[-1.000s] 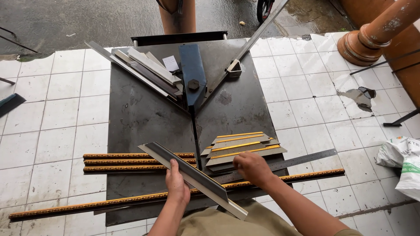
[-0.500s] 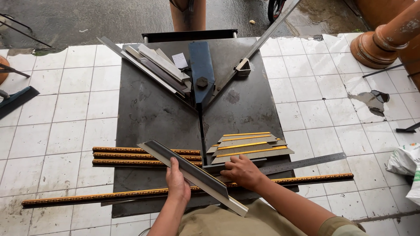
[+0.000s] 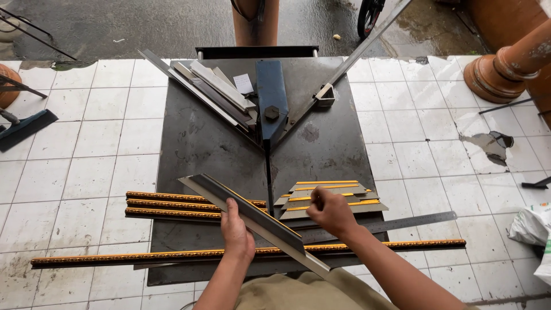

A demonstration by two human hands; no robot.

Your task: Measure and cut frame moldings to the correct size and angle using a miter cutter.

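Note:
My left hand grips a long grey frame moulding strip that lies slanted across the near edge of the dark metal table. My right hand rests with curled fingers on a stack of short mitred moulding pieces with yellow stripes. Whether it grips one I cannot tell. A blue cutter head stands at the point of a V-shaped metal fence at the far side.
Three gold-patterned moulding strips lie left of my hands, and a longer one runs along the near edge. A steel ruler lies to the right. More grey strips lean on the left fence. A person's legs stand beyond the table.
My right hand has slid left along the stack of short pieces. My view has shifted a little; my left hand still holds the grey strip.

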